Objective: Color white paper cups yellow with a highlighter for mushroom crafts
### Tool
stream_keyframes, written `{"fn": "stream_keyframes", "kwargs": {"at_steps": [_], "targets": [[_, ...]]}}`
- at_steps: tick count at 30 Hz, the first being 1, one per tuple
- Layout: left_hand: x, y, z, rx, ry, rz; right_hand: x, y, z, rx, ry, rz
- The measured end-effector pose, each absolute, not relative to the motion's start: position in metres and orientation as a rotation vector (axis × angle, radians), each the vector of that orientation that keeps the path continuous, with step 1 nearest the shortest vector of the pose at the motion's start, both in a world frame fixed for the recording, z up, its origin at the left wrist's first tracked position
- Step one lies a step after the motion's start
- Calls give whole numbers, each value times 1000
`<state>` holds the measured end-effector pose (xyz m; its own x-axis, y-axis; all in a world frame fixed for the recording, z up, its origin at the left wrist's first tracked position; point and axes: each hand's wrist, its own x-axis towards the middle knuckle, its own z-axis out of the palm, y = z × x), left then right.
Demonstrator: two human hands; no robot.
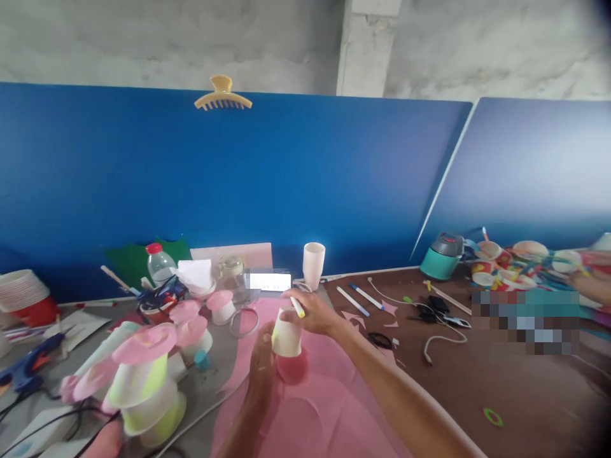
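Note:
Over the pink sheet (305, 413), a white paper cup (287, 338) with a yellow patch stands upside down above a darker pink round area (293, 369). My left hand (262, 362) is closed against the cup's left side, steadying it. In my right hand (312, 312) a white marker with a yellow end (297, 308) is gripped close to the top of the cup. Whether its tip touches the cup I cannot tell. Just beyond my hands lie a lit phone screen (270, 281) and a stack of white cups (314, 264).
On the left are yellow-marked cups with pink discs (147, 375), a blue glue gun (33, 362) and cables. Markers (353, 301), pink scraps (353, 318) and a white cable (446, 340) lie on the right. A teal container (442, 257) stands near the blue partition (286, 178).

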<state>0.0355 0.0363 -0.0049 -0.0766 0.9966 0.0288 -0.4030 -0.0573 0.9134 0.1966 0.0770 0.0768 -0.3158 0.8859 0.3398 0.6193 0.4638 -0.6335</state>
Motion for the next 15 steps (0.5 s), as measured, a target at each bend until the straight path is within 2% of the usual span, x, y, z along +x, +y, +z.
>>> {"fn": "stream_keyframes", "kwargs": {"at_steps": [6,12,15], "targets": [[42,36,6,727,831,1380,186,73,64,-1253,-1915,563],[35,46,0,472,908,1447,181,64,46,-930,-1219,705],[36,48,-1,437,893,1478,177,48,35,-862,-1176,681]]}}
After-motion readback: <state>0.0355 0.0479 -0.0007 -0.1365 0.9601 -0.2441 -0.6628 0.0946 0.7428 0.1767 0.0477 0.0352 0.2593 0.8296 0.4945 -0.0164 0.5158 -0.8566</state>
